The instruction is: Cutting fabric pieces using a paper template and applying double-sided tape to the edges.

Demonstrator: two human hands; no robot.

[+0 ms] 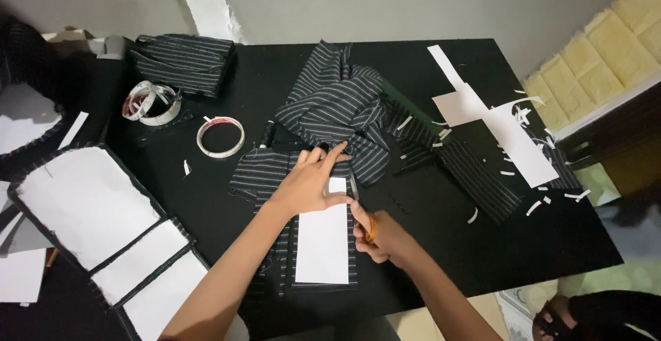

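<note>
Striped fabric [275, 176] lies flat near the front of the black tabletop [206, 203] with a white paper pattern [322, 244] on top. It looks soft, light and apt to shift, so keep your left hand [310, 182] spread flat, pressing paper and cloth together. Your right hand [382, 238] is closed around orange-handled scissors [370, 227] at the pattern's right edge.

The left hand [311, 182] is pressing flat on a white paper rectangle [323, 241] lying over striped fabric [275, 176] near the black table's [227, 231] front edge, while the right hand [380, 236] is gripping orange-handled scissors [370, 229] beside the paper's right edge.
</note>
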